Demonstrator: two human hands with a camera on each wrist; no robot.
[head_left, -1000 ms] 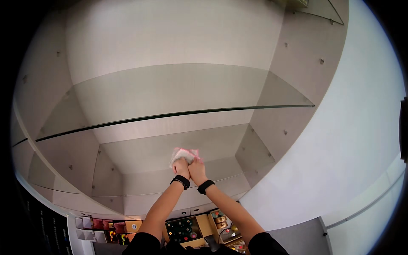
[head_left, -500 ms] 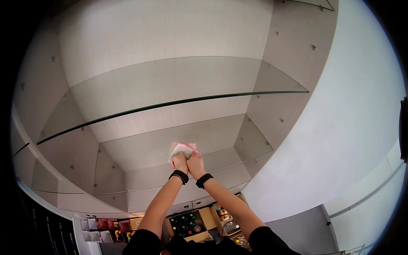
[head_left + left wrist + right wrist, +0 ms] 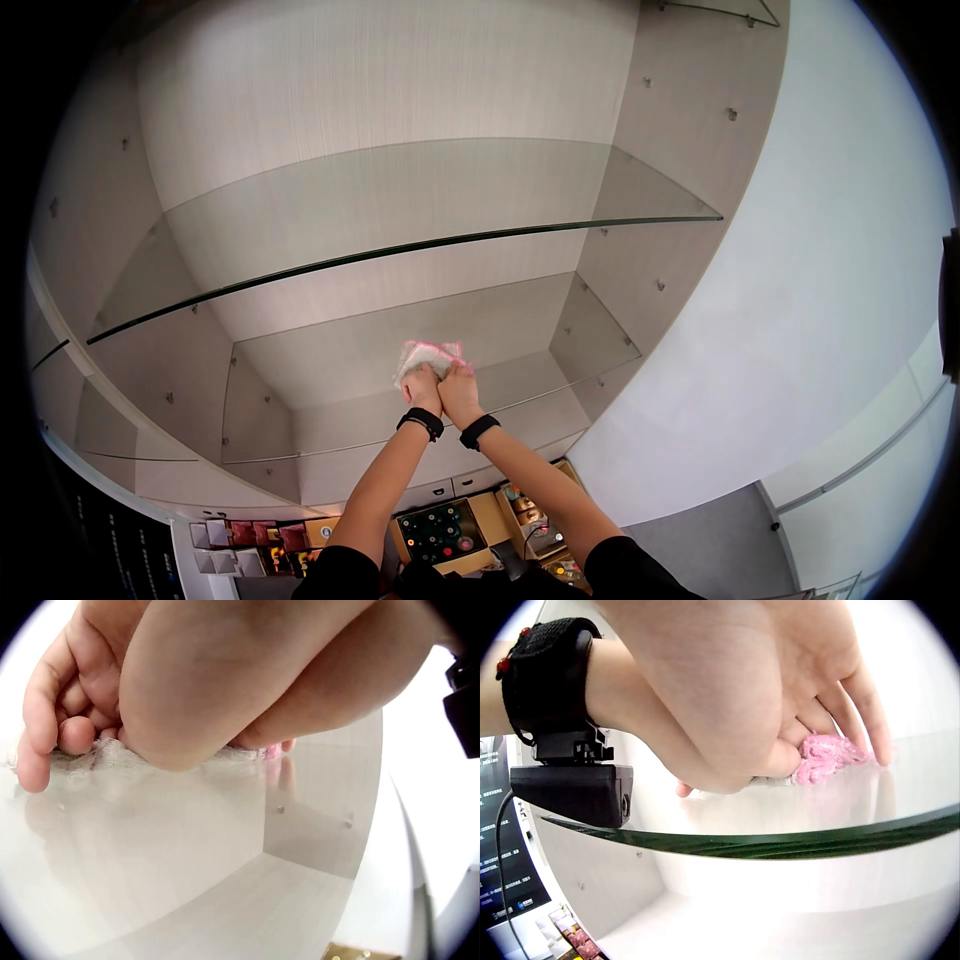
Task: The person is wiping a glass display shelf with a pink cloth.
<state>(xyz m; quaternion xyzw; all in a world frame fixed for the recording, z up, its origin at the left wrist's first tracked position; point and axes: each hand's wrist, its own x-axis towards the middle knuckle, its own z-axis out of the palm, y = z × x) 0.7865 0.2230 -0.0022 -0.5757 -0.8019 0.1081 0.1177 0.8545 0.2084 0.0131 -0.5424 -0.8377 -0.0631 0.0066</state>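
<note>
A white cloth [image 3: 430,355] with pink edging lies on the lower glass shelf [image 3: 330,400], bunched under both hands. My left hand [image 3: 422,388] grips its left part; in the left wrist view the fingers [image 3: 41,712] curl down with the tips at the glass. Right beside it, my right hand [image 3: 460,393] holds the right part. In the right wrist view a pink fold [image 3: 825,757] bulges between thumb and fingers, and one finger reaches down to the glass. The two wrists are close together, each with a black strap. Some of the cloth is hidden beneath the palms.
A larger glass shelf [image 3: 400,200] spans the cabinet above, its dark front edge over the hands. Small shelf pegs [image 3: 660,285] stick out of the side walls. Below are an open carton [image 3: 440,530] of dark round-topped items and stacked boxes [image 3: 260,535].
The head view has shifted a little, raising the right ends of the shelves in the picture. Both hands keep hold of the cloth, at nearly the same place on the lower shelf.
</note>
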